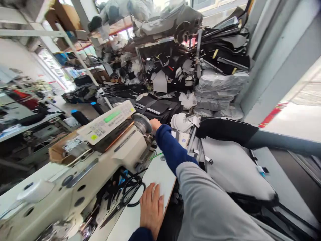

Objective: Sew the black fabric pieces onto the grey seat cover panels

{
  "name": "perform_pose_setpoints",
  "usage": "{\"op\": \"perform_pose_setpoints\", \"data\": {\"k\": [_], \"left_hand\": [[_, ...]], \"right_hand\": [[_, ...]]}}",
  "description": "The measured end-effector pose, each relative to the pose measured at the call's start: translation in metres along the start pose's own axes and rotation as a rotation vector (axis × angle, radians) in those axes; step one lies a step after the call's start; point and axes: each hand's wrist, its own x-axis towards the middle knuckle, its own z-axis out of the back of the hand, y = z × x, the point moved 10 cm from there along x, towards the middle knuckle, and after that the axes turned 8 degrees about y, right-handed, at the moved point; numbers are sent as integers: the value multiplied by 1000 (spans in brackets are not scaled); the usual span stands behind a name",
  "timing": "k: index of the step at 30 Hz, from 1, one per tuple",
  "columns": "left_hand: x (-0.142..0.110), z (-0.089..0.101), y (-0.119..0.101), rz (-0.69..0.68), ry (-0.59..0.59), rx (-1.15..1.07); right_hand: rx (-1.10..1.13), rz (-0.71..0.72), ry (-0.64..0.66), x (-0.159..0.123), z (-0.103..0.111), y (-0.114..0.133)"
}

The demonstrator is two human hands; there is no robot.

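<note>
A beige industrial sewing machine [125,147] runs diagonally across the left half of the head view. At its far end my right hand [155,125] is closed at the outer side of the metal handwheel [142,124], most of its fingers hidden. My left hand [151,207] lies flat, palm down, on the white table top [162,172], holding nothing, with its fingers stretched forward. Black-handled scissors [132,190] lie just left of that hand, by the machine's arm. Some dark strips and a blue item sit under the arm behind them.
A control panel [109,121] with a green display tops the machine. Grey padded pieces [233,167] are piled at the right, beside my arm. Behind stand crowded shelves, black fabric stacks [160,105] and plastic-wrapped bundles [218,90]. An open cardboard box [60,152] is at the left.
</note>
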Motion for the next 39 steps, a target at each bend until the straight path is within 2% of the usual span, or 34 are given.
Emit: {"op": "perform_pose_setpoints", "data": {"k": [3,5,7,10,13,15,17,19,21,26,28,31,33,35,37,39], "left_hand": [[3,5,3,39,-10,-42],[2,11,5,51,-30,-70],[2,21,3,54,-68,-105],[11,41,-12,32,-127,-149],[30,59,-43,-62,-156,-151],[41,67,-63,-130,-174,-123],[47,70,-76,-166,-170,-89],[47,68,-80,-170,-149,-86],[44,66,-79,-171,-139,-101],[40,68,-62,-90,-116,-169],[40,67,-55,-80,-87,-278],[36,54,-46,-75,34,-501],[26,38,-30,40,125,-620],[5,22,-7,238,182,-698],[-25,7,12,421,239,-764],[-56,-6,20,543,320,-854]], "right_hand": [[13,-2,-23,-6,18,-1],[44,8,-14,-29,18,0],[79,6,-2,-71,10,-3],[139,42,26,-159,-11,-2],[359,239,145,-247,-42,25],[584,225,281,-284,-65,36],[785,129,325,-299,-77,40],[851,86,284,-300,-78,44],[826,106,250,-293,-77,52],[837,155,353,-266,-90,55],[639,164,302,-245,-88,40],[63,148,129,-214,-77,11],[-244,205,112,-204,-83,3],[-395,293,171,-203,-98,0],[-421,354,219,-204,-108,-3],[-315,378,218,-197,-103,-8]]}}
